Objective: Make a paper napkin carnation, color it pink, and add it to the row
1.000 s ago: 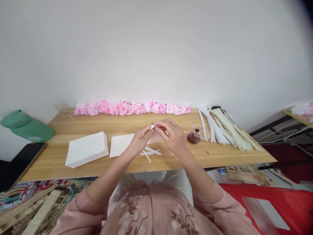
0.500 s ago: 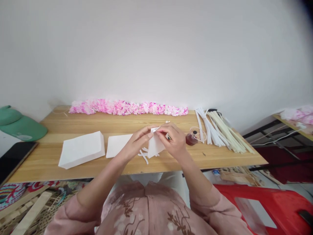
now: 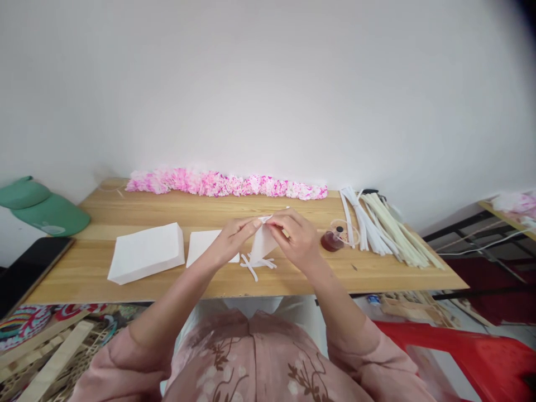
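My left hand (image 3: pixel 235 237) pinches the top edge of a thin white sheet (image 3: pixel 263 244) between thumb and fingers. Right beside it, my right hand (image 3: pixel 295 237) holds the same edge, its fingertips nearly touching the left ones. The sheet hangs down from the pinched, gathered top. Under it lie several short white strips (image 3: pixel 250 268) on the wooden table (image 3: pixel 167 287). A flat white stack (image 3: pixel 204 245) is partly covered by my left hand and wrist. Further left sits a thick block of white sheets (image 3: pixel 146 251).
A pink-and-white ruffled row (image 3: pixel 201 183) lies along the wall. To the right are a dark red bottle (image 3: pixel 332 240) with a clear loop, white strips (image 3: pixel 366 223) and cream strips (image 3: pixel 397 231). A green visor (image 3: pixel 50 209) and a phone (image 3: pixel 31 271) lie left.
The whole view has shifted slightly, so the table items appear further right. Both hands keep their pinch on the sheet, and its top edge now looks more gathered between the fingertips.
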`<state>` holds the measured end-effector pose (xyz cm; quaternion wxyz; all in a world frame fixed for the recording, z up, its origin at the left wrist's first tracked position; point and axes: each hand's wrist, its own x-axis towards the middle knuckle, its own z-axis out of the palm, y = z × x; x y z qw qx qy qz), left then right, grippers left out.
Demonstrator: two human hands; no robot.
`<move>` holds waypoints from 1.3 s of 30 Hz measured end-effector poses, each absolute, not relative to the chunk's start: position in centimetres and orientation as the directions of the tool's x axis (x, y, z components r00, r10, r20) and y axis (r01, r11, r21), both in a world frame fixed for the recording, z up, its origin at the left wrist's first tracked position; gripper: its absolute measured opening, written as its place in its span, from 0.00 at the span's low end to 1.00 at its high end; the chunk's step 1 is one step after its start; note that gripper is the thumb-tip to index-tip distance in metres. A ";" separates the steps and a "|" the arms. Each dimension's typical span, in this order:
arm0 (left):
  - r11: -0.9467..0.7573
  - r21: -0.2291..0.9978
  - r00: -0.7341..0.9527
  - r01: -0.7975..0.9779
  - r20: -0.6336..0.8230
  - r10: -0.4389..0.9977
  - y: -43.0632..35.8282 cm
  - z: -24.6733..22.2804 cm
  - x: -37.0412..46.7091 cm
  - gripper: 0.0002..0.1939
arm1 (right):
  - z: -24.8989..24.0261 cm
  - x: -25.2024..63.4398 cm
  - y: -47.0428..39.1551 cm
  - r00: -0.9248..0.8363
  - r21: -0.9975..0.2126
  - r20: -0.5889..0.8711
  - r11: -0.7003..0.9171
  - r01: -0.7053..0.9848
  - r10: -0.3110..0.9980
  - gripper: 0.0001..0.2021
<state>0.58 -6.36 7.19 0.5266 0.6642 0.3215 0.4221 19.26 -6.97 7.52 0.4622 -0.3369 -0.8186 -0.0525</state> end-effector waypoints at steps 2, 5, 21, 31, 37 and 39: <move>-0.243 0.970 0.434 0.006 0.216 0.874 -6.2 7.3 0.6 0.20 | 7.5 19.2 -7.0 -0.355 -0.197 0.791 0.756 0.625 0.499 0.08; -0.220 0.975 0.398 0.025 0.192 0.897 -6.0 7.3 0.7 0.19 | 7.6 19.1 -7.0 -0.365 -0.190 0.775 0.741 0.644 0.516 0.07; -0.070 0.992 0.419 -0.107 0.109 0.902 -5.5 7.7 0.8 0.16 | 8.2 19.4 -6.9 -0.386 -0.238 0.742 0.753 0.614 0.549 0.06; -0.024 0.984 0.260 -0.176 0.070 0.963 -4.2 5.5 1.5 0.22 | 7.5 20.1 -4.6 -0.184 -0.533 0.671 0.640 0.554 0.718 0.12; 0.021 0.950 0.210 -0.312 0.047 0.977 -2.2 4.3 1.8 0.20 | 3.9 22.9 -1.2 -0.100 -0.940 0.295 0.307 0.150 0.950 0.46; 0.022 0.940 0.232 -0.340 0.061 0.971 -1.9 4.5 2.2 0.19 | 3.0 22.9 -0.9 -0.176 -0.982 0.178 0.185 0.027 0.968 0.47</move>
